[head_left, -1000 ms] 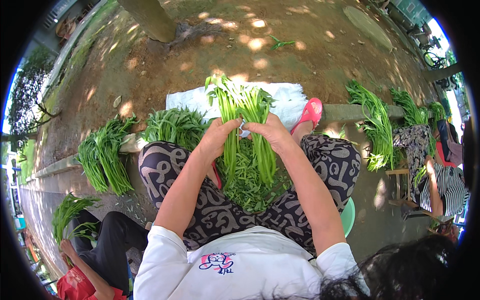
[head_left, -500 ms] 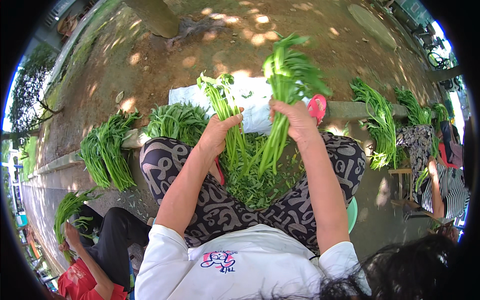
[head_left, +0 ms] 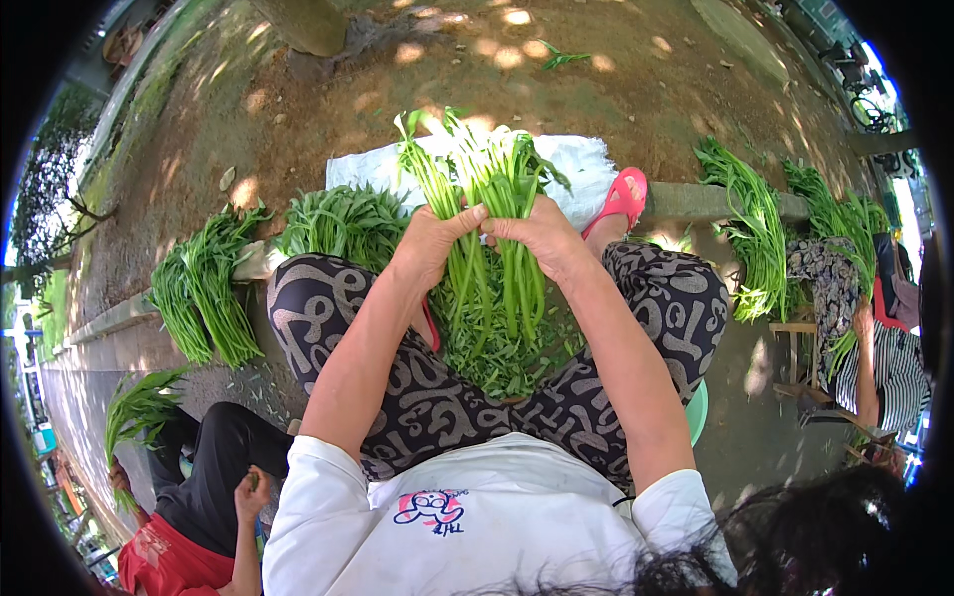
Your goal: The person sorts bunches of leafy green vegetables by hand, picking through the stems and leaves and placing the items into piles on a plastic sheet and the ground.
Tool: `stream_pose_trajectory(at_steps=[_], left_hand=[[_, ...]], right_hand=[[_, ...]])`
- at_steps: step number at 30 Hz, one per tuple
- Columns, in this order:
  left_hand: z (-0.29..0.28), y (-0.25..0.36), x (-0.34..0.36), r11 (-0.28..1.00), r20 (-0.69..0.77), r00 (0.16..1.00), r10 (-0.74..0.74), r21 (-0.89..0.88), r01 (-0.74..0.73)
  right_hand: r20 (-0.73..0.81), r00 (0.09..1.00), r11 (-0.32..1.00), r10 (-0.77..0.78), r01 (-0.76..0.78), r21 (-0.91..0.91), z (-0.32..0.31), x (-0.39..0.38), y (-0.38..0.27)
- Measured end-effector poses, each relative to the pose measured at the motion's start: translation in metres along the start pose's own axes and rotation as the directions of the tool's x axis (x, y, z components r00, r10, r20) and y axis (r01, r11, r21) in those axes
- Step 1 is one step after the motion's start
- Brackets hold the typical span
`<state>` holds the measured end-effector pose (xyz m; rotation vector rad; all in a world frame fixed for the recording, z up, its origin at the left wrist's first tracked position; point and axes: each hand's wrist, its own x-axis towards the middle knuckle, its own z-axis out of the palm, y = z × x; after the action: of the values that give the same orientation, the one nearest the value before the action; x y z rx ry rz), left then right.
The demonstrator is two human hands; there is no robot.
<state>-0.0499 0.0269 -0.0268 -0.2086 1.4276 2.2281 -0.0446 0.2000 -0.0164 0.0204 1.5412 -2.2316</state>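
Bunches of long leafy green stems (head_left: 510, 283), two, are side by side again, no longer apart, by the white fabric sheet's (head_left: 581, 162) near edge; left hand (head_left: 428, 241) and right hand (head_left: 546, 238) each wrap a snug grip around one.

- Held greens (head_left: 512, 288): between left hand (head_left: 434, 241) and right hand (head_left: 537, 236), above loose leaves (head_left: 487, 370).
- Sheet (head_left: 584, 159): before the hands, sandal (head_left: 628, 192) beside its right edge.
- Leafy pile (head_left: 343, 223): by the sheet's left edge.
- Left greens (head_left: 204, 293), right greens (head_left: 755, 238): over the curb (head_left: 676, 202).
- Basin (head_left: 699, 409): outside the right leg (head_left: 676, 303).
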Motion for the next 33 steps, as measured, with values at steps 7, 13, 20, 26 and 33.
stream_pose_trajectory(at_steps=[7, 13, 20, 26, 33], left_hand=[[-0.012, -0.006, 0.006, 0.999, -0.122, 0.992, 0.018, 0.039, -0.013], [-0.008, -0.003, 0.004, 0.999, -0.108, 0.994, -0.029, 0.026, 0.032], [-0.002, -0.003, 0.005, 1.000, -0.041, 0.999, -0.001, 0.016, 0.002], [-0.003, -0.010, 0.007, 0.997, -0.070, 0.996, 0.057, 0.053, -0.054], [-0.003, -0.008, 0.007, 0.997, -0.065, 0.998, 0.019, 0.082, -0.013]], right_hand=[[-0.348, 0.936, 0.978, 0.059, 0.016, 0.210, -0.023, 0.006, -0.018], [-0.384, 0.921, 0.968, -0.062, 0.149, 0.200, -0.036, -0.001, -0.035], [-0.193, 0.978, 0.982, 0.084, -0.049, 0.180, -0.024, 0.004, -0.013], [-0.041, 0.999, 0.990, 0.018, -0.012, 0.142, 0.000, 0.000, -0.006], [-0.091, 0.996, 0.997, 0.024, -0.017, 0.076, 0.004, 0.000, -0.006]])
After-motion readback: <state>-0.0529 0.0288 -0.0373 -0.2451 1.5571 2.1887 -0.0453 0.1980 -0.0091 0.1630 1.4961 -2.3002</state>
